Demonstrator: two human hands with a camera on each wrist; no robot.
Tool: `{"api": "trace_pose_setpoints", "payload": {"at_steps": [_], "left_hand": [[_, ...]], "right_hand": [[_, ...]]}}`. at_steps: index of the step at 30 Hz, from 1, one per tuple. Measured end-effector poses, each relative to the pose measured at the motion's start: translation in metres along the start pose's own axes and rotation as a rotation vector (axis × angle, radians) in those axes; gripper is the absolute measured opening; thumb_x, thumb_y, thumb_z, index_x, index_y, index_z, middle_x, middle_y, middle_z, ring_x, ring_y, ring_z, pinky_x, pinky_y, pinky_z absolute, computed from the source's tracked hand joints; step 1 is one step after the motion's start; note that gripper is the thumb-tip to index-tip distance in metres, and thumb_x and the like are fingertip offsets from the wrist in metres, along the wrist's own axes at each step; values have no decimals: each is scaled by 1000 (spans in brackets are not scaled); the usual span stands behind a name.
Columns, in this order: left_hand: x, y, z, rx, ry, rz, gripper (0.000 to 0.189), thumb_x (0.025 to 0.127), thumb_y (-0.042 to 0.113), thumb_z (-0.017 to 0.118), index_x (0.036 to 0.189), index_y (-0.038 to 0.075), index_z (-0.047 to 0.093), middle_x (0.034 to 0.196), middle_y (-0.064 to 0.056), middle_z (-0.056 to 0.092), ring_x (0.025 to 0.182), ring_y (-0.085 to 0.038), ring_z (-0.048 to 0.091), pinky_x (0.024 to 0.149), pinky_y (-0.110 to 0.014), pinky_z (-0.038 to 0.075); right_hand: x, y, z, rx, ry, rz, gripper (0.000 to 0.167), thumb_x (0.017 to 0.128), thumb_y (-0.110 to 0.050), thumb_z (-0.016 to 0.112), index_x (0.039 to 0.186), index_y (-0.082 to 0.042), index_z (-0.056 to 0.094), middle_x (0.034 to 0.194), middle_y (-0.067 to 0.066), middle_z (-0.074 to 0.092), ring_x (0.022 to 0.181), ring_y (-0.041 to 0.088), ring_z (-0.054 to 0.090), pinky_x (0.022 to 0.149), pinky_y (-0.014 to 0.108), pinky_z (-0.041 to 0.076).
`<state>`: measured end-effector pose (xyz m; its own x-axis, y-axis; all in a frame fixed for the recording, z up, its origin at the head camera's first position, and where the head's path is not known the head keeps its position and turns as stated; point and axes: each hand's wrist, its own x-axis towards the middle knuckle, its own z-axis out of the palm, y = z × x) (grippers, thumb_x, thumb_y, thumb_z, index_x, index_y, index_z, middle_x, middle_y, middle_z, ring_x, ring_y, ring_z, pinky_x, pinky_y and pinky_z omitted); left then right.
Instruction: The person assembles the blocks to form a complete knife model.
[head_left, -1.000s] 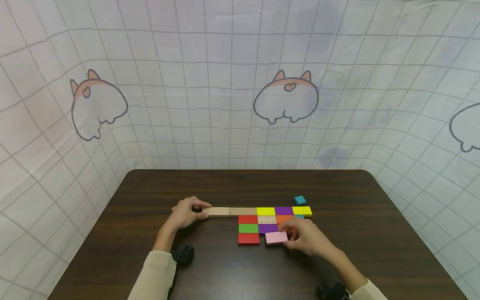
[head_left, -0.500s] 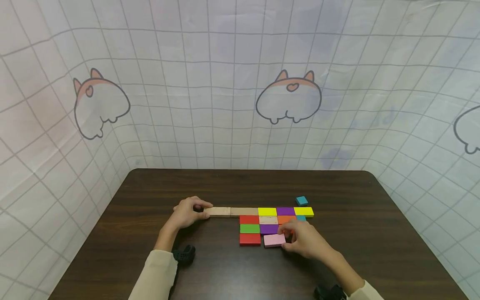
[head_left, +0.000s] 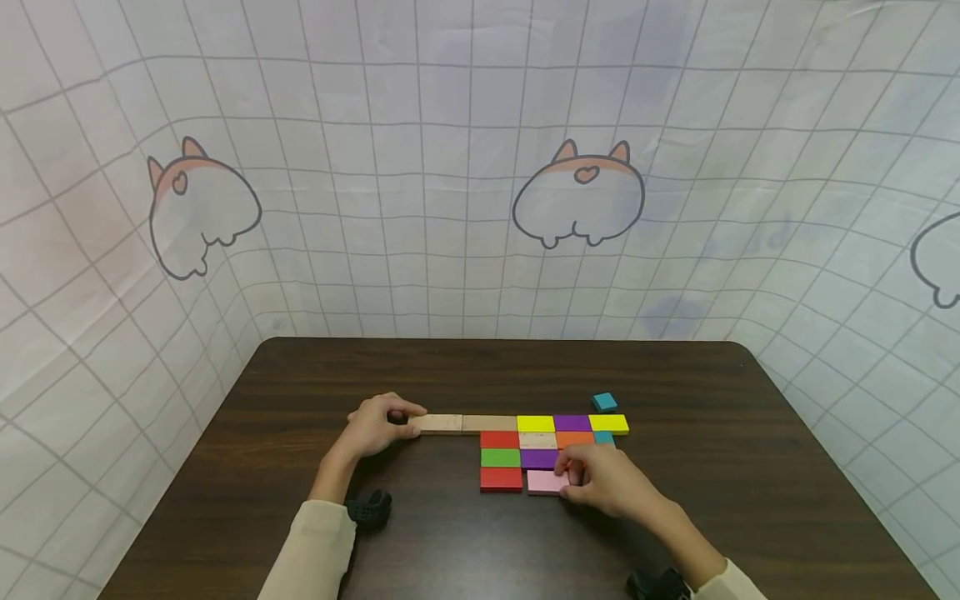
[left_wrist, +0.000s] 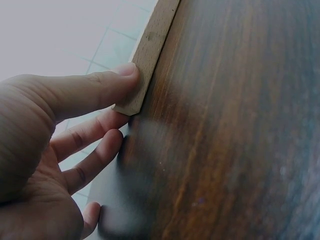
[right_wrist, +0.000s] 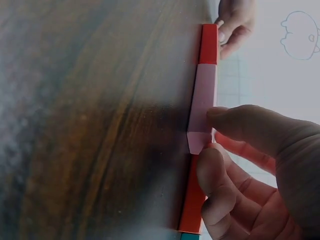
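Note:
In the head view, my left hand [head_left: 375,427] holds the outer end of a plain wooden block [head_left: 439,424] at the row's left end. The left wrist view shows the thumb [left_wrist: 107,82] on that block's near side. My right hand [head_left: 609,478] pinches a flat pink block [head_left: 546,482] by its right end. Just left of the pink one lies a red block [head_left: 501,480], with a narrow gap between. Behind it sit a green block [head_left: 500,457] and a purple block [head_left: 538,459]. Right-hand fingers partly cover orange blocks [head_left: 573,437].
A second wooden block [head_left: 489,424] continues the back row, followed by yellow [head_left: 536,424], purple [head_left: 572,424] and yellow [head_left: 608,424] blocks. A small teal block [head_left: 604,402] lies apart behind them. A grid-patterned cloth [head_left: 465,275] surrounds the dark table [head_left: 450,542].
The right hand has brought the pink block slightly left and nearer to me, narrowing its gap to the red block. My left hand stays at the wooden block's end.

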<state>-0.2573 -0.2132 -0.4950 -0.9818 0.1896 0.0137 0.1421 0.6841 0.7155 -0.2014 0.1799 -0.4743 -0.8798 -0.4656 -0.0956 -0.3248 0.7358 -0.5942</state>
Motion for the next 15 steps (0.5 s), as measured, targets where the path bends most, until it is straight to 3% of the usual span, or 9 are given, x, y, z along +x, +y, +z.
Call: {"api": "trace_pose_setpoints", "payload": {"at_steps": [15], "left_hand": [[1, -1, 0, -4, -7, -2, 26, 87, 22, 82, 113, 22, 80, 104, 0, 68, 99, -23, 54, 101, -66, 17]], "right_hand": [[6, 0, 2, -14, -2, -64, 17, 85, -20, 84, 97, -19, 71, 73, -9, 58, 64, 9, 52, 59, 23, 47]]}}
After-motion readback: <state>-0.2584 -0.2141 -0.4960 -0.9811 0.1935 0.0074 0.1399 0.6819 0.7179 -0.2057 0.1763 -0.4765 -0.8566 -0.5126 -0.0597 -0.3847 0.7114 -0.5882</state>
